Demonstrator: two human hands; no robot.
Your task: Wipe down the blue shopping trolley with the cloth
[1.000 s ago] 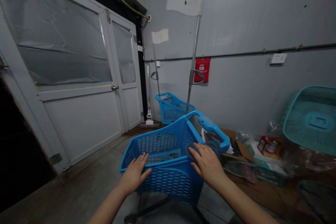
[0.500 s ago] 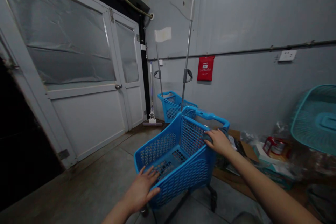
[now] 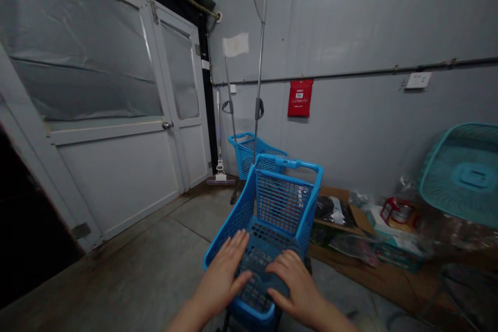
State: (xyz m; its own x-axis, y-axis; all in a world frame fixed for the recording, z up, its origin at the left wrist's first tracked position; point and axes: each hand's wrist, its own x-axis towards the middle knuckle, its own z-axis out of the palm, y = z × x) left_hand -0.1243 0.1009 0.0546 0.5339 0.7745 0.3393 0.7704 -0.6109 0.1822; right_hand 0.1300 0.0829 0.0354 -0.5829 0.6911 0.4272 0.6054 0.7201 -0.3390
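A blue plastic shopping cart (image 3: 286,202) with a slatted basket stands in front of me, its handle at the far side and a tall pole at its far left corner. My left hand (image 3: 225,270) is at the near left side of the basket, fingers stretched out and holding nothing. Over the near right part of the basket is my right hand (image 3: 293,285), its fingers curled on a dark grey-blue cloth (image 3: 279,284). The cloth shows between thumb and fingers and behind the knuckles; the rest is under the palm.
Behind stands a second blue cart (image 3: 244,158) with a white flag (image 3: 236,44) on its pole. A mop (image 3: 220,174) leans in the corner beside the white door (image 3: 116,176). Along the right wall lie an open cardboard box (image 3: 360,220) and a teal basket (image 3: 462,176). A red pouch (image 3: 300,98) hangs there.
My right hand has moved from the cart's far right rim down to the near part of the basket with the cloth. The cart has turned, and its near end now points toward me.
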